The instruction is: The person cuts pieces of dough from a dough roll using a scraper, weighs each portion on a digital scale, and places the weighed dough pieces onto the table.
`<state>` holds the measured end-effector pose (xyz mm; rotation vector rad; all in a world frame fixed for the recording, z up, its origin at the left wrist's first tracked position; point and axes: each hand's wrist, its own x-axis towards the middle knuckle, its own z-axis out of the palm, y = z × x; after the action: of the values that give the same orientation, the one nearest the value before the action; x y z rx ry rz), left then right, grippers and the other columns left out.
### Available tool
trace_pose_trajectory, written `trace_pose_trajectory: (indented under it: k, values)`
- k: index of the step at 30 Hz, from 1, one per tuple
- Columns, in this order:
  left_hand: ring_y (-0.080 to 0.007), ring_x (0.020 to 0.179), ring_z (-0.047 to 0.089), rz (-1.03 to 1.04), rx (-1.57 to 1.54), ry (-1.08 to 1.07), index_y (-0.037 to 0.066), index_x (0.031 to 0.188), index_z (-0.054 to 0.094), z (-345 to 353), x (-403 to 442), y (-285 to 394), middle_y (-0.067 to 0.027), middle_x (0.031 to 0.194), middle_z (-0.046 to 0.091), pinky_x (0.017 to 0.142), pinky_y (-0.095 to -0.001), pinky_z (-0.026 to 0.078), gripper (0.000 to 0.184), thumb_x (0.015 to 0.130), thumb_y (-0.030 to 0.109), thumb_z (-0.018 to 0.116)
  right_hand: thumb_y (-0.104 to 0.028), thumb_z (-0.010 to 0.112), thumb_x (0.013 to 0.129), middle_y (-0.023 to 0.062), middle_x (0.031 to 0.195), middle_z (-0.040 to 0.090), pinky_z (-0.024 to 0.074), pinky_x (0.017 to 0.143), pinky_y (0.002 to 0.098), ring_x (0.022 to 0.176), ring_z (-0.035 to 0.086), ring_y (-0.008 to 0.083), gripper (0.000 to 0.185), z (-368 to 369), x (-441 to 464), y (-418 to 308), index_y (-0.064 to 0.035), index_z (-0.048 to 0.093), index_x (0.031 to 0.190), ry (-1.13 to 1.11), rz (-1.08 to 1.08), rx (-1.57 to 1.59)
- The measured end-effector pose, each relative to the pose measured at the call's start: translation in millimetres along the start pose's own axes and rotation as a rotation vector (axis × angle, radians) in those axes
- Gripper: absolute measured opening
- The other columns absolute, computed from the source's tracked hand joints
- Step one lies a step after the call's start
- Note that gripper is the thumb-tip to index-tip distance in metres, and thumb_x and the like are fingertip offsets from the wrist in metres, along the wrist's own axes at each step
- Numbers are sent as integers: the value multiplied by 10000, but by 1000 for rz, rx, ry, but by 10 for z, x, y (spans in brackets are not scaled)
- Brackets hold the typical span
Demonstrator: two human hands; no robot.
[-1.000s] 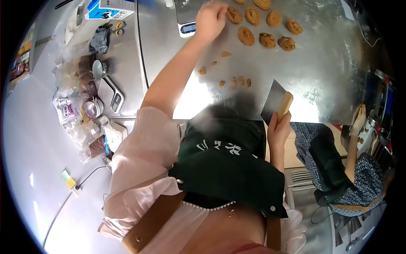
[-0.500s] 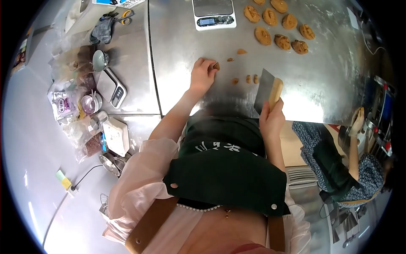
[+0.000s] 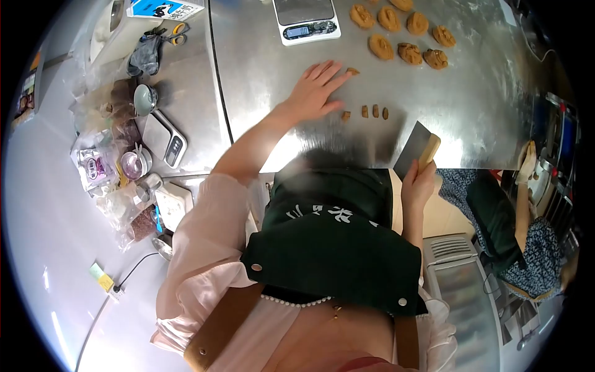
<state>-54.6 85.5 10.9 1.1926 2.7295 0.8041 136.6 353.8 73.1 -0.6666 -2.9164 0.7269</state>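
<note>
My left hand (image 3: 319,92) is spread flat just above or on the steel table, palm down, fingers apart. Its fingertips are at a small brown dough scrap (image 3: 352,72); whether they touch it I cannot tell. What lies under the palm is hidden. Nearer to me, small cut pieces of brown dough (image 3: 375,111) stand in a short row, with another dough piece (image 3: 346,115) to their left. My right hand (image 3: 418,186) is closed round a dough scraper (image 3: 430,152) with a wooden grip, its metal blade tilted up over the table's front edge.
Several brown dough rounds (image 3: 381,46) lie at the back right. A digital scale (image 3: 310,34) stands at the back. On the left are another scale (image 3: 166,139), a bowl (image 3: 145,99), scissors (image 3: 178,34) and bags. A co-worker (image 3: 496,211) is at the right.
My left hand has opened from a pinch on a small dough piece and reached forward and right. One more piece stands in the row. The scraper has moved right, away from the pieces.
</note>
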Motion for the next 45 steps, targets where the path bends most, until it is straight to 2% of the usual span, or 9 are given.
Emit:
trace_pose_trajectory:
  k: [3,9,12,15,18,21,26,32,45]
  values:
    - [-301,1367,276,144,140,-158,126,1397,395,37,176,-101,-96,1495,288,1115,-460,226,617,869,380,589,-176,583,892,244,711,607,468,523,470,614,601,427,376,38,-72,24,49,434,1154,-17,4,23]
    - [-297,1364,295,126,159,-136,141,1375,432,103,199,-117,-79,1501,294,1109,-453,250,544,894,358,563,-168,583,890,250,714,606,469,531,477,623,597,439,362,24,-96,18,44,437,1144,-10,43,30]
    - [-299,1219,467,-67,16,172,117,1245,559,122,158,-74,-105,1378,441,1006,-413,395,374,883,198,598,-172,583,891,254,726,611,471,537,479,631,596,445,365,15,-92,42,42,436,1148,-24,63,34]
    - [-311,1035,532,-401,-248,395,68,1037,641,120,-19,81,-109,1119,571,855,-394,448,211,832,47,594,-179,582,890,257,742,617,476,543,475,641,601,443,372,43,-73,48,34,435,1157,-34,64,32]
    - [-306,910,549,-606,-205,439,41,950,645,90,-249,217,-105,989,574,780,-364,470,172,802,-22,584,-191,575,892,252,749,623,483,551,471,649,607,436,376,78,-31,-77,22,437,1169,-73,15,81]
    - [-309,925,552,-746,-324,426,41,959,641,153,-400,277,-114,992,575,790,-366,471,185,799,-27,576,-197,561,892,217,719,629,488,556,476,622,610,418,362,122,42,-405,4,445,1170,-157,-85,112]
    - [-281,852,602,-484,-231,313,39,1000,640,123,-392,216,-119,953,591,750,-338,510,233,781,-32,603,-185,563,878,173,667,622,486,524,462,566,610,380,343,290,185,-934,-15,447,1152,-283,-259,198]
    - [-231,736,619,-801,-212,319,34,933,656,155,-492,246,-108,868,603,667,-314,516,221,719,9,701,-177,564,871,147,673,626,491,500,429,558,615,339,299,518,272,-1286,-14,444,1091,-373,-446,76]
    - [-261,699,609,-662,-202,468,30,829,670,288,-526,155,-98,800,610,627,-336,511,127,706,2,680,-187,556,880,134,636,626,479,493,431,544,613,343,295,922,385,-1469,-13,452,1093,-420,-528,-85]
